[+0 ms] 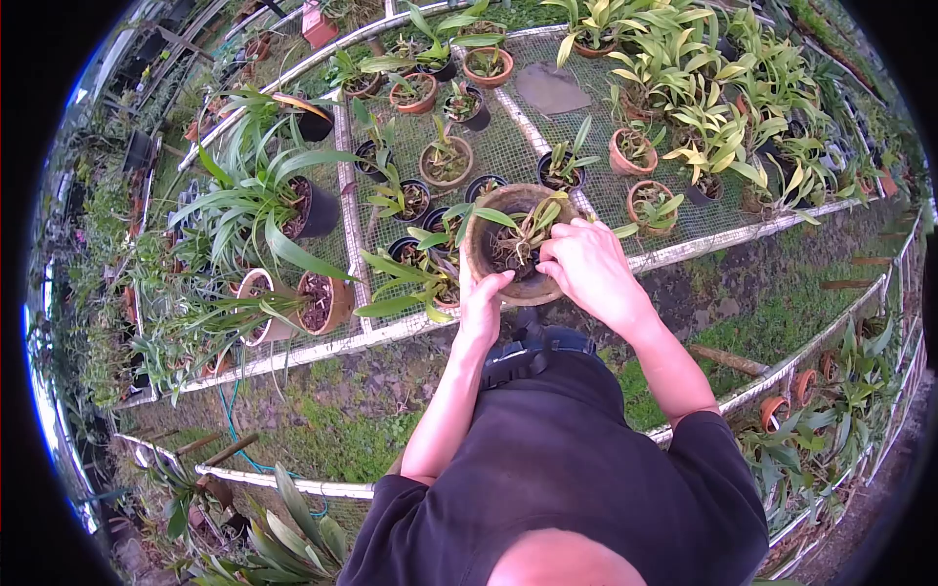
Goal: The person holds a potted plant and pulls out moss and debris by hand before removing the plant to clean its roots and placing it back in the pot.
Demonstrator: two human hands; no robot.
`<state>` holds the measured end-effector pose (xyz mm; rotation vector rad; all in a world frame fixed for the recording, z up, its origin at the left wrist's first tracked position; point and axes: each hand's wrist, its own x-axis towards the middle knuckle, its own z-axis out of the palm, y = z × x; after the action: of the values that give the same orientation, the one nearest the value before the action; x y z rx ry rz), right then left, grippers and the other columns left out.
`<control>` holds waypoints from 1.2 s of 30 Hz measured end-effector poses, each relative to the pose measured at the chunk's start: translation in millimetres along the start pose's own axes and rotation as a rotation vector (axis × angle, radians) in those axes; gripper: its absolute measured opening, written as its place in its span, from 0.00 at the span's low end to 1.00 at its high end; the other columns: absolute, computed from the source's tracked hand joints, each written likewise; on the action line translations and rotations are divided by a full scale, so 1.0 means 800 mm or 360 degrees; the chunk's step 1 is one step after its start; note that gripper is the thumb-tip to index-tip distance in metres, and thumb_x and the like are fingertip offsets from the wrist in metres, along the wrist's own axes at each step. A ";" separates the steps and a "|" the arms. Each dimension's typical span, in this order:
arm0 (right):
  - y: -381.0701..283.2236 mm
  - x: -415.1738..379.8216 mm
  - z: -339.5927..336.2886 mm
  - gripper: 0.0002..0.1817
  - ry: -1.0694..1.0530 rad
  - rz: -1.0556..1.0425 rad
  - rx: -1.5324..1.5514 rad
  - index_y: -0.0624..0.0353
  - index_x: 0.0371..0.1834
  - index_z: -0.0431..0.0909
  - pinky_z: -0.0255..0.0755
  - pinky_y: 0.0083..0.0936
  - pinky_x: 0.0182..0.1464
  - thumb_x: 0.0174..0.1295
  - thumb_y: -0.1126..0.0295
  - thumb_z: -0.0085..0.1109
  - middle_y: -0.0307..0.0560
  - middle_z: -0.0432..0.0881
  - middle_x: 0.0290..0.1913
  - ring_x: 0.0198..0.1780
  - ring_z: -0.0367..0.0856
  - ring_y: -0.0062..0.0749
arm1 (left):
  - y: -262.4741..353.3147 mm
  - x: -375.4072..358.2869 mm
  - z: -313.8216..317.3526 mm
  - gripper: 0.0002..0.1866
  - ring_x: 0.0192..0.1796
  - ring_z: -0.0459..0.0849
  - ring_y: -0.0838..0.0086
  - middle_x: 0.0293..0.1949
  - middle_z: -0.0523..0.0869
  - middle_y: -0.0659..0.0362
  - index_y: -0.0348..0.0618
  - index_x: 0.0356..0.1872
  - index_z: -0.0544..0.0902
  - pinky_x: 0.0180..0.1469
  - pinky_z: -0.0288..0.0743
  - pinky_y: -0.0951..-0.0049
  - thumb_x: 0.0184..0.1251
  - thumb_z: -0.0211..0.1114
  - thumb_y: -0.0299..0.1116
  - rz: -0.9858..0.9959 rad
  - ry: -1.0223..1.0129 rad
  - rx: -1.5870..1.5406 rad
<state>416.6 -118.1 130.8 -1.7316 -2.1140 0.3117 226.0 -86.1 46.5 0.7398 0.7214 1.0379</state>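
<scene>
A round, weathered clay pot (476,256) is held in front of my body, close to the edge of the mesh bench. Inside it a small orchid plant (529,234) with pale roots and a few green leaves stands over dark potting material. My left hand (484,305) grips the pot's near left side, with the thumb over the rim. At the right of the pot my right hand (589,266) reaches over the rim, fingers bent and pressed together at the plant's base. What those fingertips hold, if anything, is hidden.
The mesh bench (391,283) carries several potted plants, including a large strappy-leaved plant in a black pot (318,210) at left. Yellow-green plants (723,117) crowd the right end. A flat grey slab (550,88) lies at the back. A white rail (293,481) runs behind me.
</scene>
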 end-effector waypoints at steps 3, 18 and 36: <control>0.000 0.003 -0.025 0.09 -0.0031 0.0090 0.0415 0.61 0.35 0.86 0.75 0.44 0.50 0.62 0.68 0.73 0.48 0.82 0.32 0.42 0.84 0.45 | 0.003 -0.001 -0.005 0.49 0.80 0.69 0.64 0.79 0.69 0.53 0.43 0.87 0.56 0.79 0.68 0.64 0.60 0.62 0.22 -0.0047 0.0025 -0.0063; -0.007 0.008 0.011 0.06 -0.0072 0.0082 -0.0336 0.56 0.29 0.89 0.70 0.44 0.54 0.56 0.67 0.75 0.45 0.85 0.34 0.46 0.83 0.44 | -0.004 0.005 0.010 0.49 0.78 0.71 0.66 0.81 0.66 0.54 0.49 0.87 0.56 0.70 0.76 0.67 0.59 0.58 0.19 0.0069 -0.0026 0.0061; -0.003 0.022 0.008 0.09 0.0100 0.0124 -0.0020 0.57 0.41 0.91 0.76 0.44 0.52 0.57 0.70 0.75 0.45 0.86 0.37 0.45 0.87 0.47 | 0.002 0.011 0.006 0.48 0.80 0.68 0.65 0.80 0.66 0.53 0.45 0.86 0.57 0.77 0.70 0.64 0.60 0.59 0.19 0.0050 0.0007 0.0004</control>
<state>409.1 -101.1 128.4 -1.8099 -2.0120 0.2629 232.0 -78.1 48.9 0.7535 0.7168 1.0676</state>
